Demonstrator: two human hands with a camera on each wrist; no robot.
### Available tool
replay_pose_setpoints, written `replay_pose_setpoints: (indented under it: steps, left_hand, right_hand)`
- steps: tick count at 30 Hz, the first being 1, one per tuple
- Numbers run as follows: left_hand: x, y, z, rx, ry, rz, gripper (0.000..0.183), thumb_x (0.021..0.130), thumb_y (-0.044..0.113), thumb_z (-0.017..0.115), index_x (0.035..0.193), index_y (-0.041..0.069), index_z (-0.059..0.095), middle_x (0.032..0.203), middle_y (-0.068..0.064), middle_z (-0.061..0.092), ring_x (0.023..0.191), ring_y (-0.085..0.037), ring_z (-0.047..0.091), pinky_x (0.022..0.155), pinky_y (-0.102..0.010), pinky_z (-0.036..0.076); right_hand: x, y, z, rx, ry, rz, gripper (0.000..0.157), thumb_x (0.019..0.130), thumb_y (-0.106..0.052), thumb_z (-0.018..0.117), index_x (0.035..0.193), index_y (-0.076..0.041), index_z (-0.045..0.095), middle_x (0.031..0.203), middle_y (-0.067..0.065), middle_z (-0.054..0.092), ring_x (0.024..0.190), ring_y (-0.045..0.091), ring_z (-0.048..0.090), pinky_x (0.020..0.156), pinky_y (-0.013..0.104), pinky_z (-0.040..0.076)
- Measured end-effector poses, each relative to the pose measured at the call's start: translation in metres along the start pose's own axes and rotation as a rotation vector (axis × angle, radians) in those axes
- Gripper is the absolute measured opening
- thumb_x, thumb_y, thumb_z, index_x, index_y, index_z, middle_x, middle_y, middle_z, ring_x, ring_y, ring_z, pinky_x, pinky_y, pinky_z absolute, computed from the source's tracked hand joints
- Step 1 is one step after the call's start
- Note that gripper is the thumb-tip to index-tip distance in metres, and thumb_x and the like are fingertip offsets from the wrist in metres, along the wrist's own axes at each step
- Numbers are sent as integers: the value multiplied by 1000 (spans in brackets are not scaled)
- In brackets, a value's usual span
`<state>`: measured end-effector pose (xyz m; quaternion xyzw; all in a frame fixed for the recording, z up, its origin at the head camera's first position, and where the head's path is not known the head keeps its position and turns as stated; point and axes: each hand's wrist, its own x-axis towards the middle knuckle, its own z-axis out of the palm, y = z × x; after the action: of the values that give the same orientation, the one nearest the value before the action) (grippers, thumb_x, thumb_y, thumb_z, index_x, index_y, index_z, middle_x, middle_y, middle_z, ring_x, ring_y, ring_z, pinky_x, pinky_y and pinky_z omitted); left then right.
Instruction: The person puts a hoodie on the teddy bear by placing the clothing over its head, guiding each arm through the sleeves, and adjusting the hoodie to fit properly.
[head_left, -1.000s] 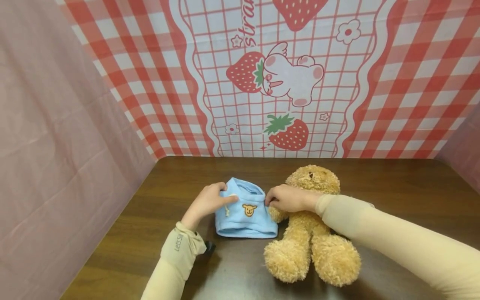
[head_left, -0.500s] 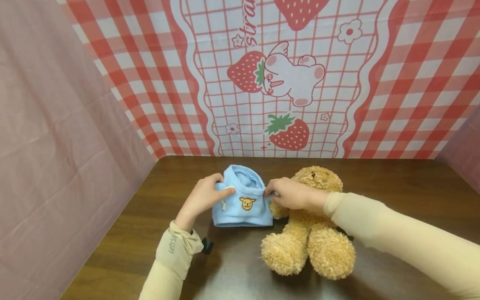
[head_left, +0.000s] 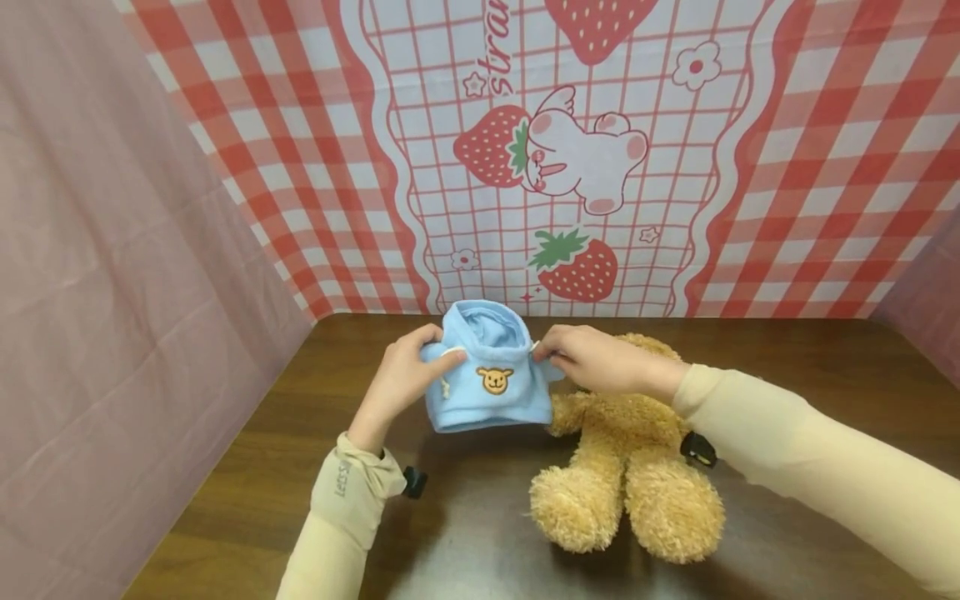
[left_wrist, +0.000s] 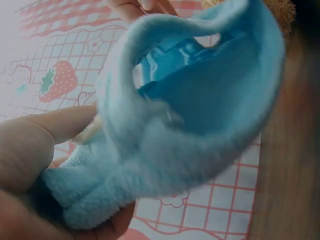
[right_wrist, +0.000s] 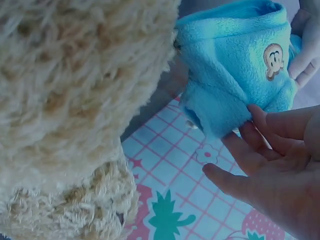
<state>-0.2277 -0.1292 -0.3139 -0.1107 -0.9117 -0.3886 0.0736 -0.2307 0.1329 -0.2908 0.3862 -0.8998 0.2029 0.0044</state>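
A small light-blue doll hoodie [head_left: 487,400] with an embroidered bear face is held up above the table, its neck opening tilted upward. At its left shoulder my left hand [head_left: 399,373] pinches the fabric between thumb and fingers; the left wrist view shows the hoodie [left_wrist: 200,155] bunched in that grip. My right hand [head_left: 600,357] pinches the other shoulder, and in the right wrist view its fingertips meet the cloth. Under my right forearm lies a curly golden teddy bear [head_left: 626,421] on its back, its head mostly hidden by my right hand and sleeve.
The brown wooden table [head_left: 300,467] reaches back to a red-and-white strawberry cloth [head_left: 570,167] hanging as a wall. A pink curtain [head_left: 150,292] closes the left side. Black camera mounts [head_left: 414,482] show at both wrists.
Both hands have raised the hoodie off the table and moved it away from me, its neck opening turning more into view. The bear stays in about the same place.
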Motion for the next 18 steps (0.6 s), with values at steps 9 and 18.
replay_pose_setpoints:
  steps: [9, 18]
  left_hand:
    - [1, 4, 2, -118, -18, 85, 23, 80, 40, 67, 89, 20, 59, 79, 0, 56, 68, -14, 49, 61, -30, 43]
    - [2, 16, 6, -163, -8, 139, 24, 79, 38, 68, 92, 18, 61, 83, 1, 61, 69, -13, 53, 63, -29, 45]
  right_hand:
    - [-2, 1, -1, -5, 207, 124, 21, 79, -5, 66, 100, -1, 67, 99, 11, 65, 91, 25, 62, 76, 36, 50]
    - [-7, 5, 4, -63, 383, 137, 7, 75, -2, 68, 78, -8, 70, 79, 5, 69, 75, 19, 65, 68, 32, 52]
